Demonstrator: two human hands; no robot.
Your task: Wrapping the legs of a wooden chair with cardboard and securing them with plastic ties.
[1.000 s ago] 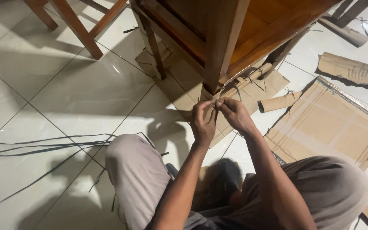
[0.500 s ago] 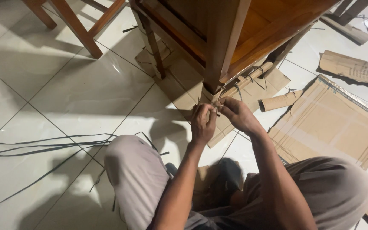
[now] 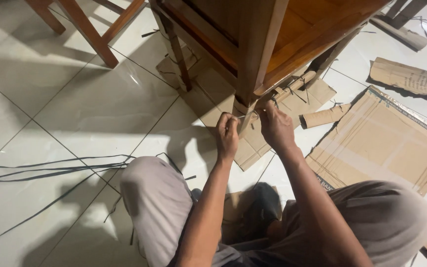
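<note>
Cardboard wrap [image 3: 243, 110] sits around the foot of the wooden leg [image 3: 254, 59] at the middle of the view, and both hands work a thin dark strap [image 3: 249, 117] that runs across it.

Largest first: the white tiled floor [image 3: 75, 109] takes up most of the view, and on it stands the wooden furniture [image 3: 292, 29], on flattened cardboard [image 3: 213, 94]. To the right lies a big flat cardboard sheet [image 3: 376, 143], with a torn piece [image 3: 406, 79] beyond it and a rolled cardboard tube [image 3: 324, 117] near the leg. Long loose straps [image 3: 50, 165] trail over the tiles at the left.

The left hand [image 3: 227, 132] is curled into a closed fist just left of the leg's foot, and seems to grip one end of the strap. The right hand [image 3: 276, 127] is pressed against the wrap on the other side, fingers bent shut; what exactly they pinch is hidden behind the knuckles.

To do this well, as far as one can judge, the two hands should pull evenly in opposite directions so that the strap stays level on the wrap and does not ride down toward the floor. The wrap should stay snug to the leg, with no gap at the corner, while the strap is drawn tight.
</note>
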